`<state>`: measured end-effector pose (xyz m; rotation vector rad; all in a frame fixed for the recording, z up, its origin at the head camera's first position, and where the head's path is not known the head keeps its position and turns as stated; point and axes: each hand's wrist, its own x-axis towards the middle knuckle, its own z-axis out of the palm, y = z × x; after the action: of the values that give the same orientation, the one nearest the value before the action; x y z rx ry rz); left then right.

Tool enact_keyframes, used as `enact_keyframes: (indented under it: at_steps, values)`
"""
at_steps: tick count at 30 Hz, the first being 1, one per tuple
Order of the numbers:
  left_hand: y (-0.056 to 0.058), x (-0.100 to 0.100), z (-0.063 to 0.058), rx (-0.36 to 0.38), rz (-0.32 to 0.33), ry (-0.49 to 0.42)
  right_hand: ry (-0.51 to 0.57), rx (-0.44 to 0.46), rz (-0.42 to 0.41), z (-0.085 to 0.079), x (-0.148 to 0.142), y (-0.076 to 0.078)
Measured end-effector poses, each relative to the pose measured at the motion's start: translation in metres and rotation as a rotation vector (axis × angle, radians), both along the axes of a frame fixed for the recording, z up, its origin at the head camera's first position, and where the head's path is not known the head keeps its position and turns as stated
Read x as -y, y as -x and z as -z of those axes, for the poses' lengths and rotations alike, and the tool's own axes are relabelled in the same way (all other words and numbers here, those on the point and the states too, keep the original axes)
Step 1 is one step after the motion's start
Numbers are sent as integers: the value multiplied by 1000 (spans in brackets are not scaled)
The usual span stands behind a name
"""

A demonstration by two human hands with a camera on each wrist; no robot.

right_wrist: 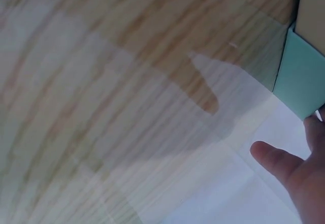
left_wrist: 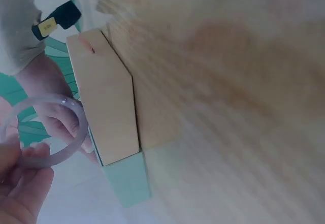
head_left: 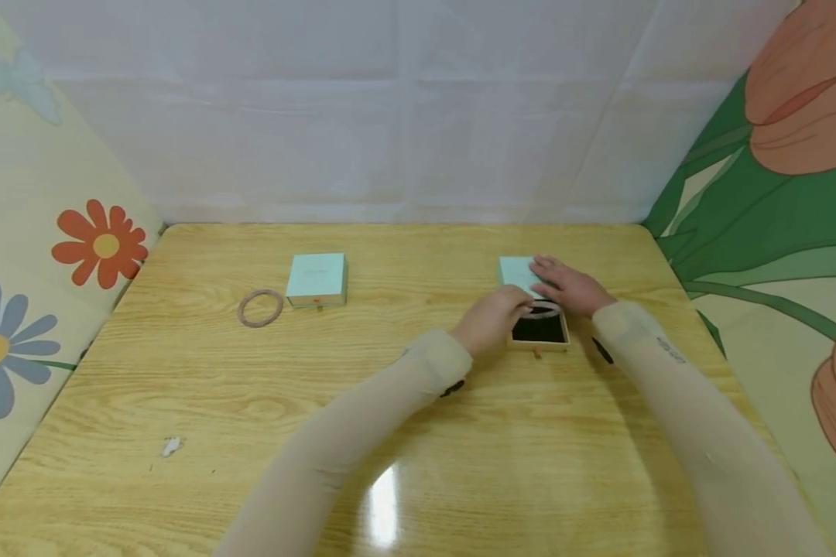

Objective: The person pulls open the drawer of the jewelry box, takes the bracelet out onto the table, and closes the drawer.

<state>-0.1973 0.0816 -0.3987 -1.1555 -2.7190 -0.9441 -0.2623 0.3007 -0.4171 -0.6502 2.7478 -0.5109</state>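
My left hand (head_left: 489,319) pinches a pale, translucent bangle (head_left: 545,311) between thumb and fingers. In the left wrist view the bangle (left_wrist: 77,141) stands in front of a box with its drawer pulled out. The drawer (head_left: 539,345) has a dark lining and a small tab at its front. Its mint-green sleeve (head_left: 514,272) lies behind it, partly covered by my hands. My right hand (head_left: 570,288) rests on the sleeve's right side; in the right wrist view its thumb (right_wrist: 277,160) sticks out straight, apart from the sleeve (right_wrist: 299,76).
On the left of the wooden table (head_left: 404,433) stands a closed mint box (head_left: 317,277), with a second bangle (head_left: 240,311) beside it. A small white scrap (head_left: 171,446) lies nearer the front left. A white cloth (head_left: 362,116) hangs behind; flower-patterned panels (head_left: 787,255) flank the table.
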Motion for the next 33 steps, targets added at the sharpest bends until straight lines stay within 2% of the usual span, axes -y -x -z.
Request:
enact_keyframes:
  at_steps: [4,11,16,18,22,33]
  values:
    - [0,6,1,149,-91,-151,-2,-13,0,-1,1,-1]
    - [0,11,1,492,-272,-613,6,-25,0,-1,2,-1]
    - [0,15,5,668,-335,-908,6,-48,-12,0,1,0]
    - [1,17,6,714,-358,-988,10,-59,-16,0,1,0]
    - [2,21,8,769,-394,-1074,14,-77,-21,1,0,0]
    - [1,26,11,848,-443,-1151,0,-46,-2,1,0,1]
